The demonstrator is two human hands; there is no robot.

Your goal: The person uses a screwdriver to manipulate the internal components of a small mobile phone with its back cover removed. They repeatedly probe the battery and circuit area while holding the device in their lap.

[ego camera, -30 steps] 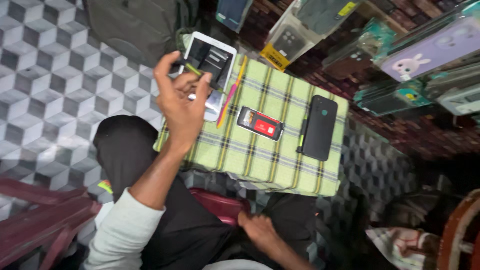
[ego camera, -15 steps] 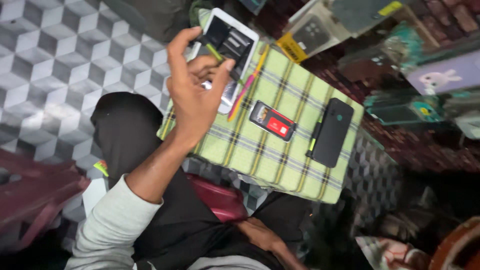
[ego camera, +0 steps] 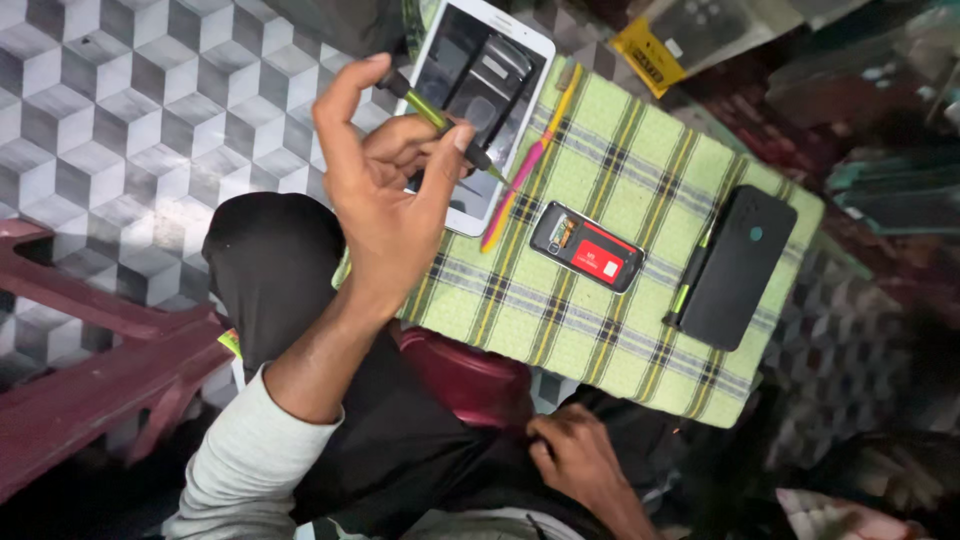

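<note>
- Left hand [ego camera: 385, 190] raised over the near-left edge of the checked cloth surface [ego camera: 620, 330], fingers [ego camera: 345, 110] clamped on a thin green-and-black screwdriver [ego camera: 440, 125], tip hanging above the white tablet [ego camera: 455, 200]
- Right hand [ego camera: 580, 460] low at the lap; cannot tell how its fingers stand
- Small opened phone [ego camera: 585, 247] lies mid-cloth, black phone [ego camera: 738, 265] further right, pink-yellow tool [ego camera: 525, 170] beside the tablet
- Step looks like readying the tool; next move likely calls for a steady, precise tip placement
</note>
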